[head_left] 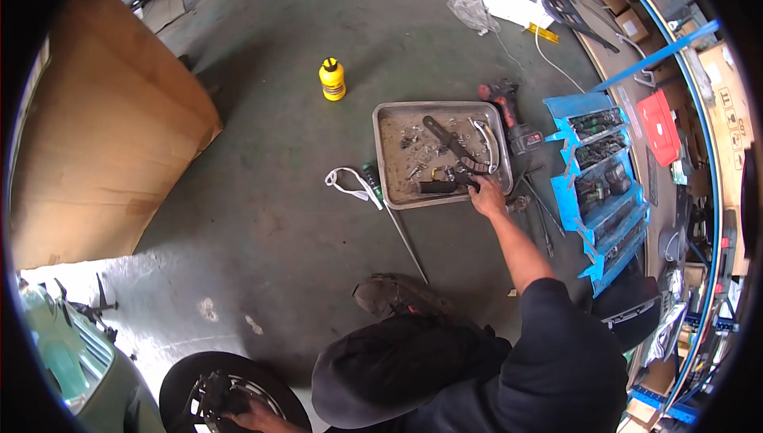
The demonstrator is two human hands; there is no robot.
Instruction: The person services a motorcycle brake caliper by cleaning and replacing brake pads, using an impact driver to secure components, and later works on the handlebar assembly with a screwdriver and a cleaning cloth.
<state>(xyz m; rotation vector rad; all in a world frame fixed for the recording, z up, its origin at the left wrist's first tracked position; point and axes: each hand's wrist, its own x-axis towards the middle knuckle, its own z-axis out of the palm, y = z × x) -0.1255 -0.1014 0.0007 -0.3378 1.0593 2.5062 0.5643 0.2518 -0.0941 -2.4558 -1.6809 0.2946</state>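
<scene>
Far left: large brown cardboard box, standing on the dark grey floor. Below it, pale green vehicle bodywork. Just right of that, at the lower edge, a round black-tyred wheel, lying flat. A bulky dark part sits over the wheel's middle; left hand against its right side, fingers mostly hidden, cannot tell whether they grip it.

Farther off, upright yellow bottle with black cap, well apart from both hands. Nearer, a looped white strap beside a long thin screwdriver with green handle, its handle end by the tray's left edge.

Centre: shallow rectangular grey metal tray, holding small loose hardware, a long black arm-like piece, a curved silver piece and a black cylindrical part near the front rim. Right hand reaches over the tray's near right corner, fingers curled narrow at the right end of the dark parts; cannot tell whether one is held.

Right of tray: red-and-black cordless power tool, on the floor. Beyond, opened blue metal tiered toolbox; red plastic case past it.
</scene>
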